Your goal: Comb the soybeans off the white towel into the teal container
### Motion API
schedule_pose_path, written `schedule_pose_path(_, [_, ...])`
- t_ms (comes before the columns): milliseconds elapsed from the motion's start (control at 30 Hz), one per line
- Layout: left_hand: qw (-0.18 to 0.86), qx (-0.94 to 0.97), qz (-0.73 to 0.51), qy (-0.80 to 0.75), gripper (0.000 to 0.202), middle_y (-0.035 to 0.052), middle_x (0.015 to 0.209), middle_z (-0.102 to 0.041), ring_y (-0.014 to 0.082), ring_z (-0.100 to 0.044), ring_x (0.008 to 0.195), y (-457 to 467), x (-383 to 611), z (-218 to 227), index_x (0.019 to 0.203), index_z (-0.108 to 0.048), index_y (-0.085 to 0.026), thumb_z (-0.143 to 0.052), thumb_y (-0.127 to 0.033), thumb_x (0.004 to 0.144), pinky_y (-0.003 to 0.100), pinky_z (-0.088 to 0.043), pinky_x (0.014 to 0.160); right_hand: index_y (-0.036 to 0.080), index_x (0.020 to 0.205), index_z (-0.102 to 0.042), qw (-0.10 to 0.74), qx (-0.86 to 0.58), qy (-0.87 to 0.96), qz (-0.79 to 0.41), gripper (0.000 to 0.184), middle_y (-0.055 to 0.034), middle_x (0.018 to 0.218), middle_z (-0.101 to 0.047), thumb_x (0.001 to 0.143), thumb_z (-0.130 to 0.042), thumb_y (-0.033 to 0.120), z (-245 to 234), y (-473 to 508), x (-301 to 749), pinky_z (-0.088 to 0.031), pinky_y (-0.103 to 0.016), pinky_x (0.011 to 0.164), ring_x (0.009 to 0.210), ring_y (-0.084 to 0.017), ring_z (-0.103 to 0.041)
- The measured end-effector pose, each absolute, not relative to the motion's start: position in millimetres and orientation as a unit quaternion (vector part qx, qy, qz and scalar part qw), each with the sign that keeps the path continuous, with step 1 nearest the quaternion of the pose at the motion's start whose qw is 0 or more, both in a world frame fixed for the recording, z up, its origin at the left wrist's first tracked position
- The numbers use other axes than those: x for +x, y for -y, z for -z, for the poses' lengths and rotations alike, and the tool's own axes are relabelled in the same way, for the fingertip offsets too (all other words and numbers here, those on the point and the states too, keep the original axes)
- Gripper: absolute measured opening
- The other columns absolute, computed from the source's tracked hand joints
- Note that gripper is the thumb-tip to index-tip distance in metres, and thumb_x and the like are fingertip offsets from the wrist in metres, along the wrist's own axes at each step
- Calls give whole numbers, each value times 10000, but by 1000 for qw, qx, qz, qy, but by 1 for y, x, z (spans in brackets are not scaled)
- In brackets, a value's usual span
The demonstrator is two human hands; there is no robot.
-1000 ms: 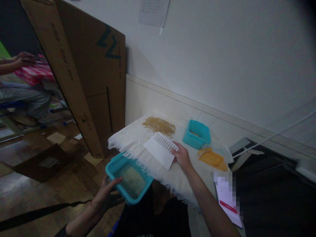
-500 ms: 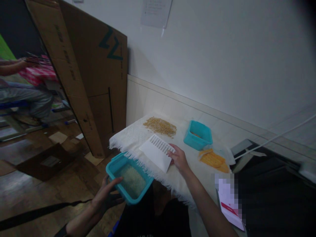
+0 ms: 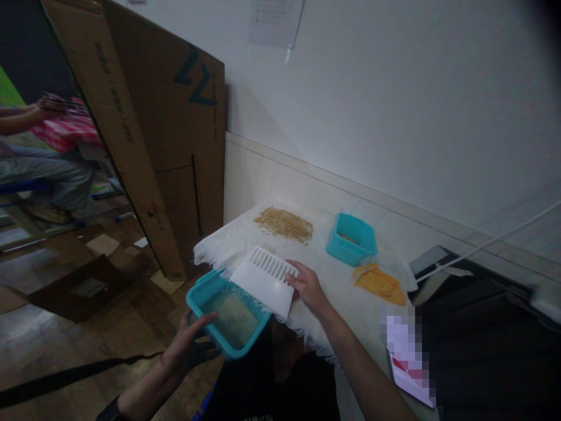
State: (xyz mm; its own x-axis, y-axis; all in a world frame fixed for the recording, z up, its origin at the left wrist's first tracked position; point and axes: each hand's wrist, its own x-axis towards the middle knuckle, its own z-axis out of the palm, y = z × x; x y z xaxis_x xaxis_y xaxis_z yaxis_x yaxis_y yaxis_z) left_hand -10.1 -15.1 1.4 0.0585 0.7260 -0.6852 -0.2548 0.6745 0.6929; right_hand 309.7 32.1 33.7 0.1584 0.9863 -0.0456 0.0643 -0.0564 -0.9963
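Gripped by its near-left rim, a teal plastic bin is in my left hand, off the table's front edge. Pale rice-like grains cover part of its bottom. My right hand pinches the right side of a flat white plastic scraper with a row of slots along its far edge. The scraper lies over the cloth's fringed edge, its left corner reaching the bin's far rim. Beyond it, a heap of tan beans is spread on the white cloth.
A second teal bin with something orange-brown inside stands at the back right. Yellow-orange slices lie before it, near a blurred-out phone-like object. A tall cardboard box stands left; another person's arm shows beyond it.
My right hand has drawn the white scraper left and toward me, closer to the bin. The bin in my left hand has barely shifted.
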Motion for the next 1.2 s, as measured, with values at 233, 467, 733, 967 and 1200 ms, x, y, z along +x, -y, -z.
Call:
schedule_pose_path(233, [704,197,-350,-586,923,95,1138,-684,270,-787,723,17,-9,2,1546,-321,-383,-880,-482,818,480,-650,775,176,1313,-738,603,-629,373,-318,817,-62,840,-804,608,-900,556,-45,-38,371,-601,-367,511,649,-275,-734])
schedule_pose_path(467, [703,203,-345,-588,856,78,1146,-674,262,-790,731,17,-9,1,1510,-346,-380,-863,-482,836,481,-658,790,141,1230,-768,590,-641,384,-305,737,-76,820,-805,604,-871,516,-33,-41,374,-609,-379,566,706,-301,-751])
schedule_pose_path(733, [703,203,-350,-584,864,89,1150,-678,276,-796,752,19,-8,-3,1508,-356,-384,-878,-463,824,481,-661,778,172,1280,-742,581,-626,376,-360,778,-56,786,-785,631,-878,577,-18,-20,350,-560,-347,480,632,-280,-723])
schedule_pose_path(967, [706,201,-352,-581,871,85,1154,-680,279,-800,755,20,-8,-6,1523,-346,-382,-871,-453,831,493,-663,802,187,1229,-763,588,-629,392,-324,724,-63,816,-795,637,-885,585,-25,-14,359,-594,-382,587,708,-299,-741])
schedule_pose_path(1200, [705,201,-349,-584,822,68,1089,-694,278,-805,735,20,-6,-7,1506,-345,-377,-848,-432,859,468,-668,758,185,1204,-773,571,-618,406,-356,655,-47,790,-789,663,-887,537,-30,-3,342,-597,-363,572,685,-279,-735])
